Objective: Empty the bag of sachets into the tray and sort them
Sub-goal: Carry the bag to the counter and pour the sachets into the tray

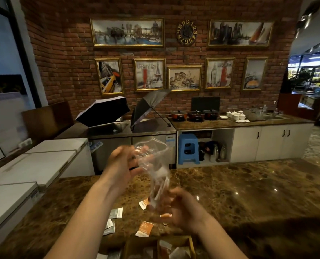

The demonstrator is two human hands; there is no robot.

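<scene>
A clear plastic bag [154, 165] hangs in the air above the brown marble counter [249, 193], and it looks empty. My left hand [122, 165] grips its upper end. My right hand [179, 210] grips its lower end. Several sachets lie loose on the counter below: an orange one [145, 228], another orange-and-white one [143, 203], and grey-green ones [116, 213]. A wooden compartment tray [191, 243] sits at the bottom edge with a few sachets [177, 252] inside it.
White chest freezers [33, 165] stand to the left of the counter. Across the aisle are two open umbrellas [106, 113] on a steel unit, pots [196, 114], white cups [236, 114], and a blue stool [188, 148] under the back counter.
</scene>
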